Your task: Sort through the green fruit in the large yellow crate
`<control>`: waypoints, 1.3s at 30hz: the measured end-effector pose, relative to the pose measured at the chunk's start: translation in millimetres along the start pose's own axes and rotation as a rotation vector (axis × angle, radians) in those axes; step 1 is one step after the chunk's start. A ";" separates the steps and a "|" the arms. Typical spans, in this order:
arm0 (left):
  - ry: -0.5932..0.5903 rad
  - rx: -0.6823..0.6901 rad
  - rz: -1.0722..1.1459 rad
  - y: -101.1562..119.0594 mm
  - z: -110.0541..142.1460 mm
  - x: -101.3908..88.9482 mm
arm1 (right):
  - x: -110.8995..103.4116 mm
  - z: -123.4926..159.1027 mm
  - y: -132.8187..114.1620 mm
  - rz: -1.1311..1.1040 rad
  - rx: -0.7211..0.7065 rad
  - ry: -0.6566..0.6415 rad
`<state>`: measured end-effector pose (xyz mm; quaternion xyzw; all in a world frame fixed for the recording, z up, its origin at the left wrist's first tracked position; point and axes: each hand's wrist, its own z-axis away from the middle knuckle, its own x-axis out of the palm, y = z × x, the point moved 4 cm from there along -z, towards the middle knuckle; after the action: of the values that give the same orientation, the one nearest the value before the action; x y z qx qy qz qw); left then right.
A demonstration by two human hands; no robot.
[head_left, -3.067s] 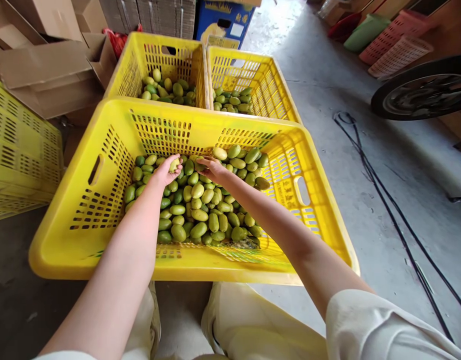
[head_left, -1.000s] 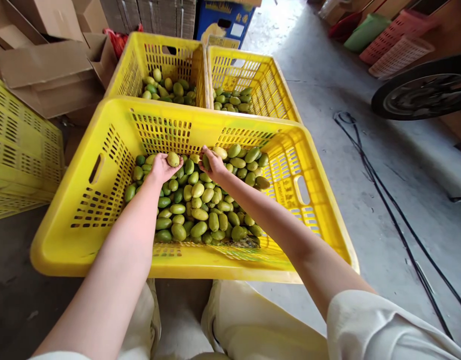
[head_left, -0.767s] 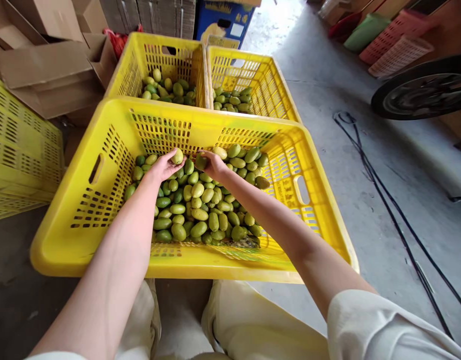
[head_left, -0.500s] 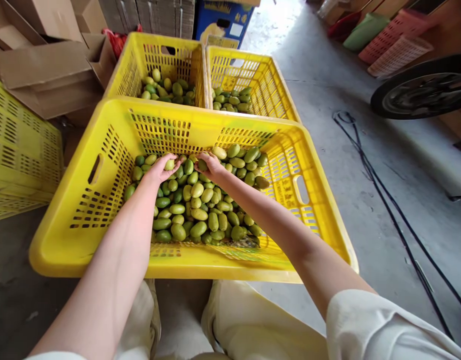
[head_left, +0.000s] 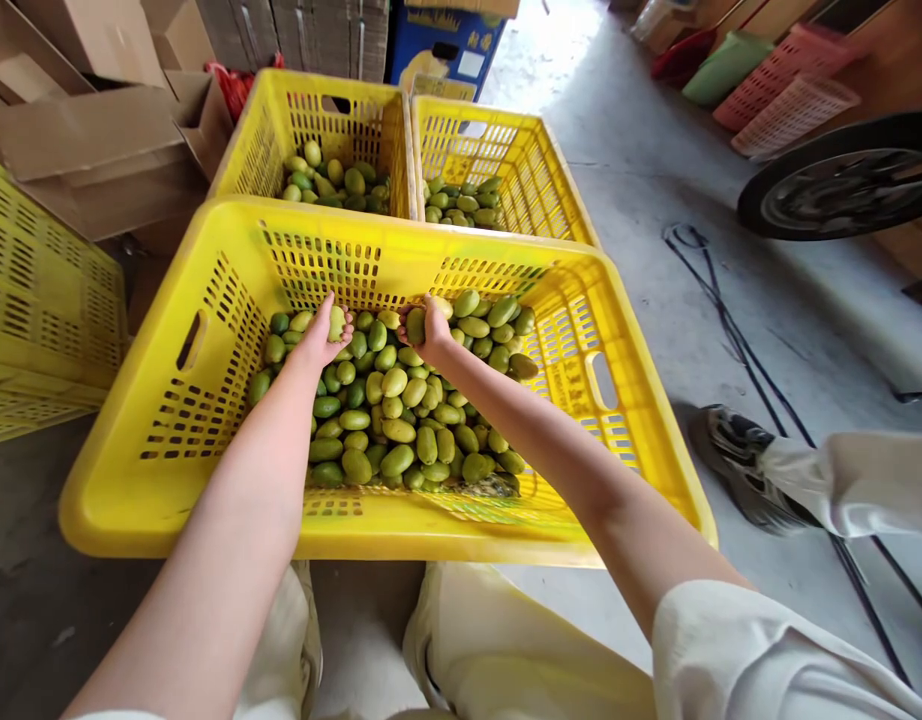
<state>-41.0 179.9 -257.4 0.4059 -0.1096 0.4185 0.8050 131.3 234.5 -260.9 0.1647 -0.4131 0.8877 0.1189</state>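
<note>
A big yellow plastic crate (head_left: 206, 250) stands in front of my knees, its floor covered with small green and yellow-green oval fruits (head_left: 401, 430). Both my hands are at the far side of the pile. My left hand (head_left: 322, 335) is closed round a yellowish fruit (head_left: 336, 322) held upright. My right hand (head_left: 427, 328) is closed round a greener fruit (head_left: 415, 325). The two hands are about a hand's width apart.
Two smaller yellow crates (head_left: 322, 105) (head_left: 521, 150) behind hold more fruits. Another yellow crate (head_left: 41, 300) and cardboard boxes (head_left: 93, 150) are at left. On the concrete floor at right lie black cables (head_left: 738, 340), a wheel (head_left: 843, 185), and another person's shoe (head_left: 738, 465) and trouser leg.
Both hands have lifted slightly with a fruit each and turned them upright. Another person's foot and leg have come into view at the right.
</note>
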 end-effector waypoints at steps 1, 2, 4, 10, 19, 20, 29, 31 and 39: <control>-0.013 0.024 0.040 1.4 1.0 1.1 | 0.4 -0.6 -2.0 -0.036 0.003 -0.001; -0.024 0.042 0.083 2.7 2.2 1.9 | 0.6 -1.4 -4.0 -0.068 0.002 -0.004; -0.051 0.055 0.154 4.1 4.9 3.2 | 0.4 -3.6 -6.8 -0.113 -0.004 -0.013; -0.083 0.073 0.213 6.4 11.2 6.3 | -5.8 -11.0 -7.4 -0.055 -0.072 0.009; -0.147 0.032 0.213 0.4 14.8 20.8 | -5.6 -13.0 -10.8 -0.045 -0.167 0.056; -0.144 0.029 0.228 -0.7 14.7 21.9 | -4.6 -12.5 -10.5 -0.049 -0.172 0.073; -0.213 0.073 0.264 11.5 18.6 41.4 | 4.4 2.4 -12.9 -0.241 -0.170 0.206; -0.207 0.100 0.259 16.1 21.4 46.0 | 6.6 7.8 -18.9 -0.307 -0.165 0.220; 0.059 0.120 0.306 36.1 41.7 63.9 | 23.7 32.5 -38.7 -0.585 -0.037 0.126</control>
<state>-21.8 197.8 -177.2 0.4196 -0.1213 0.5536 0.7090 129.3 235.5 -205.1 0.2190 -0.3561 0.8166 0.3981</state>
